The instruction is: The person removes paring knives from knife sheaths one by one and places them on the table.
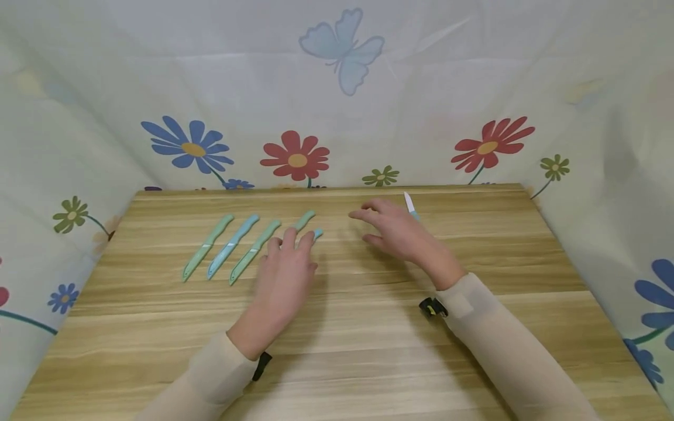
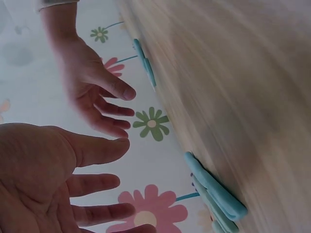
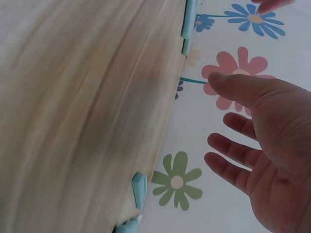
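Note:
Several slim knives in matching sheaths lie slanted on the table: a green knife (image 1: 207, 248), a blue knife (image 1: 233, 247) and another green knife (image 1: 255, 252). My left hand (image 1: 286, 278) hovers over the right end of the row, fingers spread and holding nothing. It partly hides a green knife (image 1: 305, 220) and a blue one (image 1: 318, 233). My right hand (image 1: 402, 234) is held in the air, fingers loosely bent and grasping nothing. Behind it lies an unsheathed knife with a white blade (image 1: 409, 202), its blue handle mostly hidden. Near it in the right wrist view is a pointed teal piece (image 3: 139, 189).
The wood-grain table (image 1: 368, 362) meets a pale cloth backdrop (image 1: 432, 117) at its back edge. Printed flowers and a butterfly decorate the cloth, which also runs along both sides. A black strap clip (image 1: 433, 307) sits at the right wrist.

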A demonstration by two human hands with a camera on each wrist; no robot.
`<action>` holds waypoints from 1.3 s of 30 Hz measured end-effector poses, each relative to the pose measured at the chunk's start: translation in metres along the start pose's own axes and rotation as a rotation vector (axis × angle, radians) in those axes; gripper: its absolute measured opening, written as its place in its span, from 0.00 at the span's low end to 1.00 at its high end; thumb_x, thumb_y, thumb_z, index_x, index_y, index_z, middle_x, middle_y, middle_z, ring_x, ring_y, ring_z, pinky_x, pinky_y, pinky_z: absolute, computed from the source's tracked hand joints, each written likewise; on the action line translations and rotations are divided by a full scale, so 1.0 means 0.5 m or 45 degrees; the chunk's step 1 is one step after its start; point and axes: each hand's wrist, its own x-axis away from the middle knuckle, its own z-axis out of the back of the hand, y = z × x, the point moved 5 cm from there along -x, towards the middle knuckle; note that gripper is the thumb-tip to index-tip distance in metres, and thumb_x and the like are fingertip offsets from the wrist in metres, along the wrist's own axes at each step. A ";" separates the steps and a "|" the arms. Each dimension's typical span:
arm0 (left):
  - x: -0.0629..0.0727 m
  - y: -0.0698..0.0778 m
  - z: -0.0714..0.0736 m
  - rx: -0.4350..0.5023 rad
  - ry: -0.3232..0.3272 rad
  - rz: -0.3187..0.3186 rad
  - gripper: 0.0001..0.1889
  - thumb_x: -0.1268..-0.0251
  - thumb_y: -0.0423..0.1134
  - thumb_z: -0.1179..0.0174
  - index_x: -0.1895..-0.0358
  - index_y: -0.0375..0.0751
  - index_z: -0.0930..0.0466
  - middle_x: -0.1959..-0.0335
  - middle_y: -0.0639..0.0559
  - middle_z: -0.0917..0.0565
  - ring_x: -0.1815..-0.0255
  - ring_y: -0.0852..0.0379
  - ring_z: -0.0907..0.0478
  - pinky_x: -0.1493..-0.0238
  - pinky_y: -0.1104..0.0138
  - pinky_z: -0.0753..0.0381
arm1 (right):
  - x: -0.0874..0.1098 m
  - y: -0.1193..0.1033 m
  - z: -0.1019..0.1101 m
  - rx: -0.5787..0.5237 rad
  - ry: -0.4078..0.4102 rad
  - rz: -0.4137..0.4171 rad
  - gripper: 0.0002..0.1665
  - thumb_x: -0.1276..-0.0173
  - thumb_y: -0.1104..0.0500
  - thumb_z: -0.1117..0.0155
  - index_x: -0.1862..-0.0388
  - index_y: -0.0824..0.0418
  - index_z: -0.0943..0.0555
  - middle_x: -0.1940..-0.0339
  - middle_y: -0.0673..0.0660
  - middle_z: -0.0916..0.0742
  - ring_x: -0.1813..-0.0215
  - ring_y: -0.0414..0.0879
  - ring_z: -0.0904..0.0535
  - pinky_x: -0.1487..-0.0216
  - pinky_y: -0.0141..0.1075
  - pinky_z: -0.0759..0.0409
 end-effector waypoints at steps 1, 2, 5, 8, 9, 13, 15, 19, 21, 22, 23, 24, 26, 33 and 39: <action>0.003 -0.005 0.000 -0.006 0.002 0.002 0.33 0.33 0.41 0.24 0.28 0.39 0.25 0.37 0.35 0.25 0.44 0.31 0.23 0.62 0.47 0.13 | -0.005 -0.003 -0.003 -0.005 -0.018 0.008 0.33 0.28 0.57 0.24 0.25 0.53 0.22 0.32 0.62 0.20 0.34 0.59 0.22 0.35 0.53 0.22; 0.007 -0.009 0.000 -0.013 0.005 0.003 0.33 0.34 0.41 0.24 0.28 0.39 0.25 0.38 0.35 0.25 0.45 0.32 0.23 0.64 0.48 0.13 | -0.011 -0.007 -0.005 -0.005 -0.036 0.016 0.33 0.28 0.57 0.24 0.25 0.52 0.22 0.32 0.62 0.20 0.34 0.59 0.22 0.35 0.53 0.22; 0.016 -0.020 -0.002 -0.018 0.013 0.006 0.33 0.36 0.40 0.22 0.29 0.36 0.24 0.41 0.34 0.24 0.52 0.34 0.21 0.68 0.51 0.13 | -0.029 -0.020 -0.014 -0.011 -0.096 0.031 0.34 0.28 0.57 0.24 0.25 0.51 0.22 0.31 0.61 0.20 0.34 0.58 0.22 0.36 0.52 0.21; 0.023 -0.031 -0.005 -0.012 0.015 0.018 0.33 0.37 0.38 0.22 0.30 0.35 0.24 0.44 0.33 0.23 0.57 0.36 0.21 0.72 0.54 0.15 | -0.050 -0.035 -0.024 -0.003 -0.156 0.056 0.34 0.27 0.56 0.24 0.24 0.50 0.22 0.31 0.60 0.21 0.32 0.57 0.23 0.34 0.50 0.22; 0.025 -0.035 -0.007 -0.006 0.013 0.026 0.33 0.37 0.38 0.22 0.31 0.35 0.24 0.45 0.33 0.23 0.58 0.37 0.22 0.73 0.55 0.15 | -0.058 -0.040 -0.028 -0.001 -0.175 0.065 0.34 0.27 0.56 0.25 0.24 0.50 0.23 0.31 0.60 0.21 0.32 0.57 0.23 0.33 0.50 0.23; 0.030 -0.048 -0.016 0.021 0.003 0.052 0.32 0.37 0.35 0.24 0.31 0.33 0.24 0.47 0.33 0.24 0.60 0.37 0.22 0.73 0.54 0.15 | -0.086 -0.056 -0.046 0.016 -0.223 0.108 0.33 0.26 0.56 0.26 0.24 0.50 0.22 0.31 0.59 0.21 0.31 0.56 0.24 0.29 0.50 0.26; 0.031 -0.053 -0.020 0.036 -0.008 0.066 0.31 0.37 0.34 0.24 0.31 0.33 0.25 0.48 0.33 0.24 0.60 0.37 0.22 0.72 0.54 0.15 | -0.100 -0.064 -0.053 0.023 -0.240 0.122 0.31 0.25 0.56 0.27 0.25 0.50 0.21 0.31 0.59 0.20 0.31 0.56 0.24 0.28 0.49 0.27; 0.030 -0.060 -0.025 0.056 -0.043 0.096 0.32 0.35 0.34 0.25 0.30 0.33 0.26 0.48 0.33 0.25 0.58 0.36 0.22 0.71 0.53 0.14 | -0.123 -0.081 -0.065 0.021 -0.280 0.155 0.29 0.25 0.56 0.27 0.26 0.50 0.20 0.31 0.58 0.20 0.31 0.55 0.24 0.28 0.48 0.27; 0.029 -0.062 -0.026 0.054 -0.063 0.099 0.31 0.34 0.33 0.26 0.30 0.32 0.26 0.48 0.33 0.25 0.58 0.37 0.22 0.71 0.53 0.14 | -0.132 -0.087 -0.072 0.015 -0.298 0.167 0.29 0.24 0.56 0.28 0.27 0.50 0.20 0.31 0.58 0.20 0.30 0.55 0.24 0.27 0.48 0.27; 0.028 -0.063 -0.027 0.052 -0.071 0.099 0.31 0.34 0.34 0.27 0.30 0.31 0.26 0.48 0.33 0.25 0.58 0.37 0.23 0.70 0.53 0.14 | -0.136 -0.090 -0.075 0.017 -0.306 0.175 0.29 0.24 0.56 0.28 0.27 0.50 0.20 0.30 0.58 0.20 0.29 0.55 0.25 0.27 0.48 0.28; 0.027 -0.064 -0.027 0.044 -0.078 0.095 0.31 0.33 0.34 0.27 0.30 0.30 0.26 0.48 0.33 0.25 0.58 0.37 0.23 0.69 0.53 0.14 | -0.140 -0.093 -0.079 0.021 -0.312 0.183 0.28 0.24 0.56 0.28 0.27 0.50 0.20 0.30 0.58 0.20 0.29 0.55 0.25 0.27 0.47 0.28; 0.026 -0.064 -0.028 0.039 -0.081 0.092 0.30 0.33 0.33 0.27 0.31 0.30 0.26 0.49 0.33 0.24 0.58 0.37 0.23 0.69 0.54 0.14 | -0.144 -0.096 -0.084 0.029 -0.316 0.191 0.28 0.24 0.56 0.28 0.27 0.50 0.19 0.30 0.58 0.20 0.28 0.55 0.25 0.26 0.47 0.28; 0.023 -0.064 -0.031 0.028 -0.087 0.083 0.29 0.33 0.33 0.28 0.32 0.29 0.26 0.50 0.33 0.24 0.59 0.37 0.23 0.68 0.54 0.14 | -0.150 -0.099 -0.092 0.044 -0.324 0.207 0.27 0.24 0.56 0.28 0.28 0.50 0.19 0.30 0.58 0.20 0.27 0.54 0.26 0.26 0.47 0.28; 0.014 -0.067 -0.044 0.030 -0.102 0.079 0.20 0.29 0.29 0.35 0.37 0.26 0.23 0.54 0.33 0.23 0.64 0.40 0.23 0.69 0.54 0.15 | -0.166 -0.111 -0.115 0.066 -0.349 0.239 0.25 0.24 0.55 0.28 0.30 0.51 0.17 0.30 0.56 0.19 0.26 0.53 0.27 0.24 0.46 0.31; 0.006 -0.070 -0.052 0.035 -0.149 0.084 0.17 0.27 0.27 0.39 0.39 0.25 0.23 0.55 0.33 0.23 0.65 0.40 0.22 0.70 0.53 0.15 | -0.170 -0.119 -0.120 0.053 -0.358 0.249 0.23 0.24 0.57 0.29 0.32 0.51 0.16 0.33 0.54 0.19 0.29 0.51 0.26 0.24 0.44 0.30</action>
